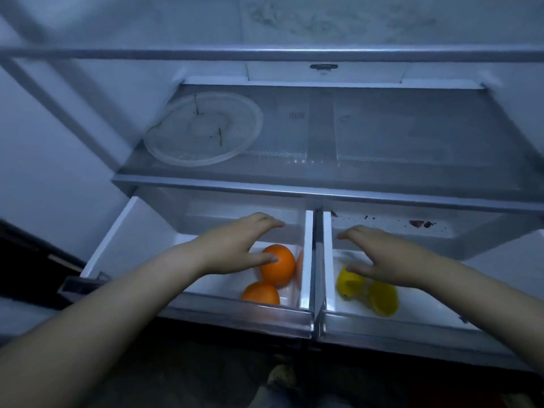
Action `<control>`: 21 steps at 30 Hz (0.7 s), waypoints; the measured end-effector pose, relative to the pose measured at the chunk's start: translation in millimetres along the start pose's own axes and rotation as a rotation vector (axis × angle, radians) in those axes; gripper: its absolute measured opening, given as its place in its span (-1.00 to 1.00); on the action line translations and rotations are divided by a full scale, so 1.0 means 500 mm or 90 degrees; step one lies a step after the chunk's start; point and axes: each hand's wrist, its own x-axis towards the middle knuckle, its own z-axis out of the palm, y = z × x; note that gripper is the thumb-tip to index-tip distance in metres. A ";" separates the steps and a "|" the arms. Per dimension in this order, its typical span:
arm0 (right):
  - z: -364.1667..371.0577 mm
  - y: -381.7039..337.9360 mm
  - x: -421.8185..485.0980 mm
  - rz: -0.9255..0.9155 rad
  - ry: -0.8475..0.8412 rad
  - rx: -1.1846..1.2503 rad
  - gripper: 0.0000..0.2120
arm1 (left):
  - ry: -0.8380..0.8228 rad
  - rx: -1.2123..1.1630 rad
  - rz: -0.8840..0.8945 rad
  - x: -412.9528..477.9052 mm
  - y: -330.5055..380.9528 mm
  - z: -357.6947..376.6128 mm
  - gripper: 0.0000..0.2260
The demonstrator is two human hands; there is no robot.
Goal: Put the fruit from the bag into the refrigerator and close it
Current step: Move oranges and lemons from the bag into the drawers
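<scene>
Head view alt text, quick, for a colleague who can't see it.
Two open hands hover over pulled-out refrigerator drawers: left hand above oranges in the left drawer, right hand above yellow fruit in the right drawer. A clear plate lies on the shelf above.

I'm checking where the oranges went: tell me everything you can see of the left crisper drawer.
The left crisper drawer is pulled out below the glass shelf. It looks like clear plastic with white side walls. Inside, at its right, lie a back orange and a front orange, a third barely showing. The left hand reaches over them, fingers straight.
</scene>
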 end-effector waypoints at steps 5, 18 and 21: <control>-0.086 -0.061 -0.061 -0.063 0.109 -0.054 -0.53 | 0.189 0.165 -0.038 -0.098 0.078 -0.041 -0.44; -0.140 -0.287 -0.113 -0.359 0.359 -0.050 -0.45 | 0.433 0.351 -0.273 -0.386 0.250 -0.025 -0.51; -0.124 -0.358 -0.113 -0.421 0.341 -0.049 -0.46 | 0.443 0.339 -0.363 -0.465 0.266 0.000 -0.50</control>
